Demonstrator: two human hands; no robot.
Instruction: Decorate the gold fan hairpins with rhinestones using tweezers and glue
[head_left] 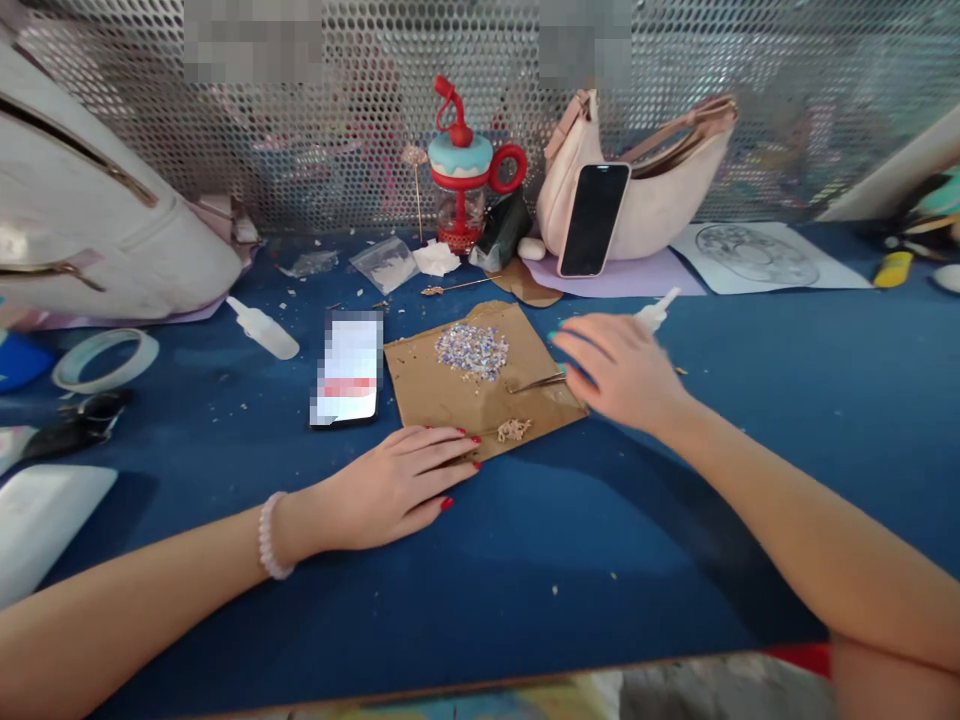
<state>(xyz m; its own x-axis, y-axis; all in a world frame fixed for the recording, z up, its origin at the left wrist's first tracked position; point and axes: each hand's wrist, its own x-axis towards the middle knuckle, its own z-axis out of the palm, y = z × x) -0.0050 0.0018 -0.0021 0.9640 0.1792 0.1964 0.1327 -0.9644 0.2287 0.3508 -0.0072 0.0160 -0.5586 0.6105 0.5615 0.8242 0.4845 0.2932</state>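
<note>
My left hand (397,485) lies flat with fingers stretched over the front edge of a cardboard piece (420,390). Beside its fingertips is a small beaded ornament (514,430) on a thin stick, which runs under the fingers; whether they press on it is hidden. My right hand (619,370) is over the cardboard's right edge, slightly blurred, thumb and fingers apart. Metal tweezers (538,382) point left from beneath it, their rear end hidden by the hand. A heap of shiny bluish-white bits (472,350) sits on the cardboard.
A lit phone (349,370) and a white squeeze bottle (262,328) lie to the left, near a tape roll (105,360). Behind stand a red-lidded cup (461,185), a pale handbag (675,205) and a dark-screened phone (595,220) leaning on it. Another bottle (658,310) is behind my right hand.
</note>
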